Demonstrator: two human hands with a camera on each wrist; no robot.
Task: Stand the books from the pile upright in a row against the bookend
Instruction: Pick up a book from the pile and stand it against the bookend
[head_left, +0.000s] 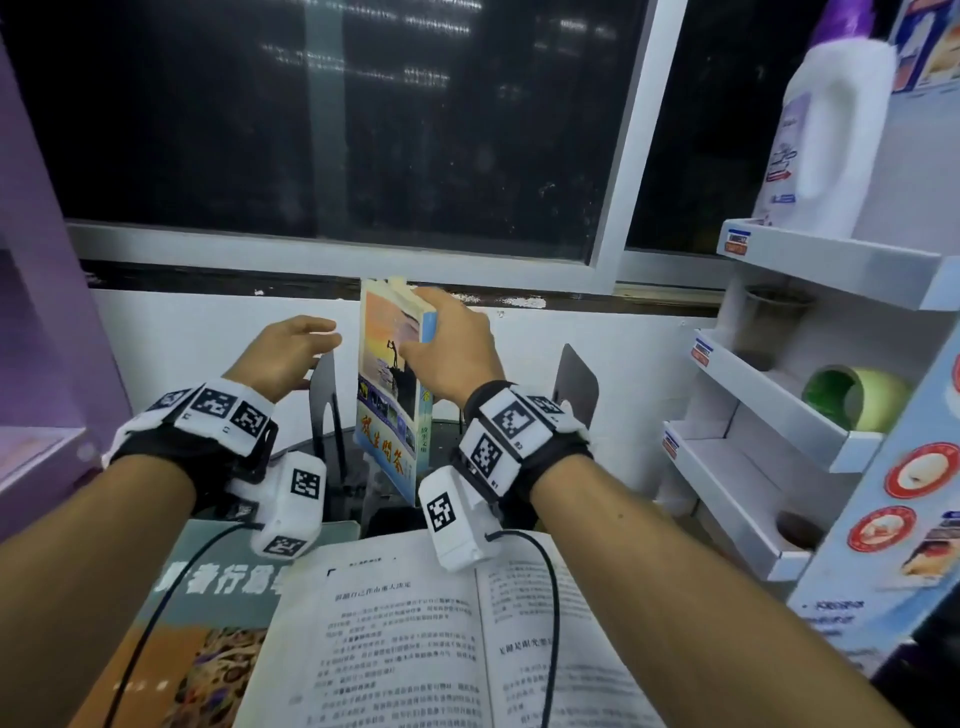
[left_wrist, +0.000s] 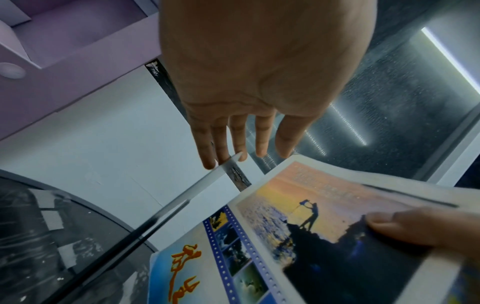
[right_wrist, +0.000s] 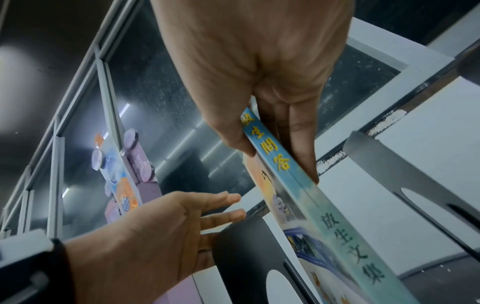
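Note:
A book with a sunset cover (head_left: 387, 374) is held upright between two metal bookends, the black left bookend (head_left: 323, 387) and the grey right bookend (head_left: 576, 382). My right hand (head_left: 447, 345) grips this book near its top, thumb on the cover (left_wrist: 405, 228) and fingers (right_wrist: 301, 144) on the far side of the blue spine (right_wrist: 324, 216). My left hand (head_left: 306, 348) is flat and holds nothing, its fingertips (left_wrist: 207, 162) at the top edge of the left bookend (left_wrist: 182, 201). An open book (head_left: 441, 634) lies in front on a closed book (head_left: 208, 592).
A white cardboard shelf (head_left: 769, 452) stands at the right with a detergent bottle (head_left: 826, 140) and a green tape roll (head_left: 852, 397). A purple cabinet (head_left: 36, 312) is at the left. The window (head_left: 337, 130) and wall are close behind the glass table (head_left: 291, 447).

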